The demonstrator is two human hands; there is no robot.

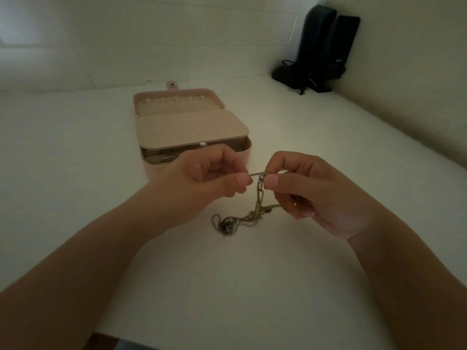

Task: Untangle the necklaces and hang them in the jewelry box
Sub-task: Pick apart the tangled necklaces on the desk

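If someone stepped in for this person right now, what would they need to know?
Left hand: pinches one strand of the necklaces.
Right hand: pinches the same tangle at its top; more chain runs under its fingers.
Necklaces: upper part lifted between the hands, the rest in a knotted clump on the table.
Jewelry box: open, behind the hands; the hooks in its lid look bare.
Done: box opened, tangle picked up.
Left: separate the chains, hang each on a hook.

So the tangled thin metal necklace chains (255,208) are half lifted off the white table, top end taut, the rest trailing down into a knotted clump. Behind them sits the pink rectangular jewelry box (192,130), lid open, beige insert tray showing.
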